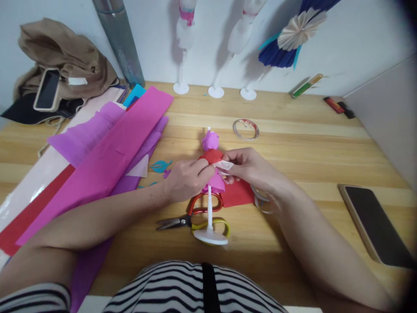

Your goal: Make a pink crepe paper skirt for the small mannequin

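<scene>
A small figure dressed in pink and red crepe paper (211,141) stands on a white stand (210,213) with a round base. My left hand (189,179) is closed at the figure's middle, its fingertips pressed on the red crepe paper (211,155). From the other side my right hand (246,167) pinches a whitish strip (224,165) against that red part. Pink paper flares below the fingers. Behind the stand lie scissors (185,221) with red and yellow handles, blades pointing left. A flat red paper piece (236,193) is partly covered by my right hand.
Long pink paper sheets (107,158) and purple ones cover the left side. Blue paper cutouts (160,166) lie nearby. A tape roll (246,129), a phone (374,224) and a red-and-black object (339,106) are on the right. Several white stands (216,91) line the wall beside a bottle (122,43).
</scene>
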Tool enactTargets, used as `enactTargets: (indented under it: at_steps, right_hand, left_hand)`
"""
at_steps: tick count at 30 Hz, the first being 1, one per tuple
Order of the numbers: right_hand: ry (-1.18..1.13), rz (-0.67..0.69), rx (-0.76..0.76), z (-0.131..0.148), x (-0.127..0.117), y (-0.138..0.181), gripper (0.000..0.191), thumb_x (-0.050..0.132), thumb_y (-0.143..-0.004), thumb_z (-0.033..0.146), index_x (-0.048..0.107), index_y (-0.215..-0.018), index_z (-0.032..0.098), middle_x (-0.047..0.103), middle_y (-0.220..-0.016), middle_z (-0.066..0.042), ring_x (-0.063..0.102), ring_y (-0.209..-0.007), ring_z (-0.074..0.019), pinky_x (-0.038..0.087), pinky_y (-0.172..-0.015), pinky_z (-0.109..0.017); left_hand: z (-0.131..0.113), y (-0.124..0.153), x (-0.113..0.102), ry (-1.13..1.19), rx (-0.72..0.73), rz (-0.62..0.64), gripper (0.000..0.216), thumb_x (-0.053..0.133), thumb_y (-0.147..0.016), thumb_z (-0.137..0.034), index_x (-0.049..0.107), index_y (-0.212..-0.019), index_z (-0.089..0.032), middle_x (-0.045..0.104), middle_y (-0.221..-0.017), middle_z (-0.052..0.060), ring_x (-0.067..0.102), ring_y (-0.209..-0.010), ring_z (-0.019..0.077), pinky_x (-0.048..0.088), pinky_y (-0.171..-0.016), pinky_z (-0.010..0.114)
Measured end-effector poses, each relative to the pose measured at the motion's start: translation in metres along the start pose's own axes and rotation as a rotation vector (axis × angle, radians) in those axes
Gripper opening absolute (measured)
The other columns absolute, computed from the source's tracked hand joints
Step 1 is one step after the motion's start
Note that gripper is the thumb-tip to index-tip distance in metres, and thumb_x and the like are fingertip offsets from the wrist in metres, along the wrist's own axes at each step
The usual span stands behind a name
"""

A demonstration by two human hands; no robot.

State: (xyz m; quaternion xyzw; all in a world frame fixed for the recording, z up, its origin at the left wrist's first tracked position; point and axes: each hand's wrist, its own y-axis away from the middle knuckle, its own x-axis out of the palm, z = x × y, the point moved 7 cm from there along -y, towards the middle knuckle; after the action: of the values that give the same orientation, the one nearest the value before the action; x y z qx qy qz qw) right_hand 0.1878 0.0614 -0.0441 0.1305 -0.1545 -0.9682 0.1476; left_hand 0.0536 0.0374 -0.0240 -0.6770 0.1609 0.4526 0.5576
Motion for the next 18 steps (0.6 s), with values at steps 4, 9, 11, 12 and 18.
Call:
enactTargets:
  at_steps: [4, 9, 11, 12, 18]
  right_hand:
    - [0.024, -0.013, -0.004, 0.0008, -0.0017, 0.0012, 0.042, 0.077, -0.071, 0.058, 0.06, -0.058, 0.022, 0.057, -0.05, 0.0, 0.047, -0.047, -0.0125, 0.034, -0.05, -0.029]
    - [0.032, -0.035, -0.019, 0.0013, -0.0038, 0.0025, 0.041, 0.075, -0.074, 0.056, 0.058, -0.056, 0.022, 0.057, -0.052, -0.001, 0.049, -0.05, -0.0133, 0.035, -0.053, -0.029]
    - [0.032, -0.031, -0.021, 0.0018, -0.0038, 0.0025, 0.04, 0.074, -0.074, 0.054, 0.057, -0.056, 0.022, 0.057, -0.051, 0.0, 0.048, -0.049, -0.0129, 0.035, -0.053, -0.029]
    - [0.031, -0.029, -0.02, 0.0021, -0.0038, 0.0025, 0.039, 0.074, -0.074, 0.053, 0.057, -0.056, 0.022, 0.056, -0.051, 0.0, 0.048, -0.049, -0.0127, 0.035, -0.053, -0.029]
    - [0.022, -0.022, -0.009, 0.0015, -0.0042, 0.0027, 0.035, 0.074, -0.074, 0.047, 0.057, -0.057, 0.021, 0.056, -0.05, 0.001, 0.048, -0.049, -0.0122, 0.034, -0.053, -0.028]
  left_hand:
    - [-0.003, -0.0002, 0.0, -0.029, 0.04, 0.015, 0.022, 0.041, -0.1, -0.015, 0.059, -0.088, -0.015, 0.064, -0.073, 0.003, 0.061, -0.062, 0.0144, 0.044, -0.054, 0.027]
    - [-0.0043, -0.0025, -0.0043, -0.053, 0.053, -0.083, 0.019, 0.044, -0.099, -0.015, 0.059, -0.088, -0.015, 0.066, -0.072, 0.002, 0.06, -0.06, 0.0141, 0.043, -0.054, 0.027]
    - [-0.0045, -0.0033, -0.0059, -0.049, 0.056, -0.109, 0.018, 0.044, -0.099, -0.014, 0.059, -0.089, -0.014, 0.066, -0.071, 0.002, 0.059, -0.059, 0.0146, 0.042, -0.053, 0.028]
    - [-0.0047, -0.0035, -0.0066, -0.04, 0.058, -0.114, 0.018, 0.044, -0.098, -0.014, 0.059, -0.089, -0.014, 0.066, -0.071, 0.002, 0.059, -0.058, 0.0148, 0.042, -0.052, 0.028]
    - [-0.0053, -0.0026, -0.0055, -0.029, 0.06, -0.081, 0.019, 0.043, -0.098, -0.014, 0.059, -0.089, -0.015, 0.064, -0.069, 0.002, 0.057, -0.058, 0.0144, 0.042, -0.054, 0.028]
